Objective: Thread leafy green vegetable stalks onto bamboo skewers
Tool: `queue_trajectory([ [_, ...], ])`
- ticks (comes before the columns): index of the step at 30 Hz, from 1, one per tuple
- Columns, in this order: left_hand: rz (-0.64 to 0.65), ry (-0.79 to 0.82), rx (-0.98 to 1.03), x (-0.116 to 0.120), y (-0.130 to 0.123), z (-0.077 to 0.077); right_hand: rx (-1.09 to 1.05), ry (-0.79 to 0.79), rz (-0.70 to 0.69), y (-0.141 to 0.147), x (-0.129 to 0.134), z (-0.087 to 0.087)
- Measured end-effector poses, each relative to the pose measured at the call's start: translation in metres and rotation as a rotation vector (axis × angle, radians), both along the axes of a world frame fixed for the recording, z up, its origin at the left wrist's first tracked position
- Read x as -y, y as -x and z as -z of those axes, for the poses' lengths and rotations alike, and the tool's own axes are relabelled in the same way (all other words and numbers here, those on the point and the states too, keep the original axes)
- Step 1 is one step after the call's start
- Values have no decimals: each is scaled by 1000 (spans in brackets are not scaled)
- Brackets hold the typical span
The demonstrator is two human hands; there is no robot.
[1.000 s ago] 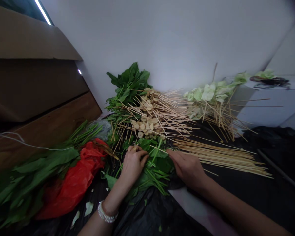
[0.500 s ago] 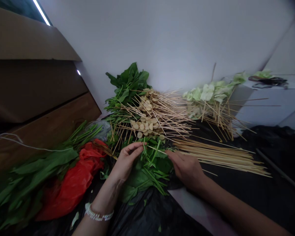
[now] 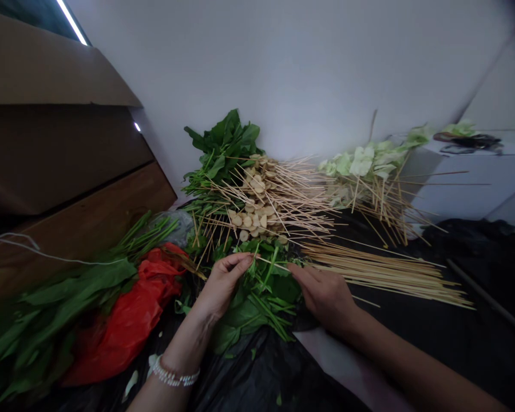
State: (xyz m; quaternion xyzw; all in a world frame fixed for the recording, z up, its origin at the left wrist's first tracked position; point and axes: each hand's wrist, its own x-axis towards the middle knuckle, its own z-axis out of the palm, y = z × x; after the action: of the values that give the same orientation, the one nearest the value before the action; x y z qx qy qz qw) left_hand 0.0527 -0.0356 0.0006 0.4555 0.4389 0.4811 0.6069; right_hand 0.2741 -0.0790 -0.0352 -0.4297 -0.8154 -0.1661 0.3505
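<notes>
My right hand (image 3: 324,289) is closed on a thin wooden skewer (image 3: 274,264), which points left toward my other hand. Between thumb and fingers, my left hand (image 3: 227,279) pinches a green stem at the skewer's tip; whether the tip has gone through it is too small to tell. Cut green stems and leaves (image 3: 268,309) lie below and between both hands. Just beyond them is a pile of skewers threaded with pale brown slices (image 3: 255,214). Loose bare skewers (image 3: 395,272) lie to the right of my right hand.
Leafy greens (image 3: 86,292) and a red plastic bag (image 3: 129,320) lie at the left, near a wooden board (image 3: 90,220). More greens (image 3: 227,140) stand against the wall. Skewered pale green leaves (image 3: 369,163) are at the back right. Black plastic (image 3: 261,377) covers the front.
My left fingers have shifted slightly right and down, closer to the skewer's tip. My right hand has barely moved and still grips the skewer.
</notes>
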Motion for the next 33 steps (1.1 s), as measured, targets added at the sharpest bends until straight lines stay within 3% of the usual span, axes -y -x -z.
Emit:
queue_trajectory([
  [17, -14, -100, -151, 0, 0, 2, 17, 46, 0, 1, 2, 4],
  [33, 97, -83, -203, 2, -5, 8, 1, 55, -46, 7, 5, 6],
])
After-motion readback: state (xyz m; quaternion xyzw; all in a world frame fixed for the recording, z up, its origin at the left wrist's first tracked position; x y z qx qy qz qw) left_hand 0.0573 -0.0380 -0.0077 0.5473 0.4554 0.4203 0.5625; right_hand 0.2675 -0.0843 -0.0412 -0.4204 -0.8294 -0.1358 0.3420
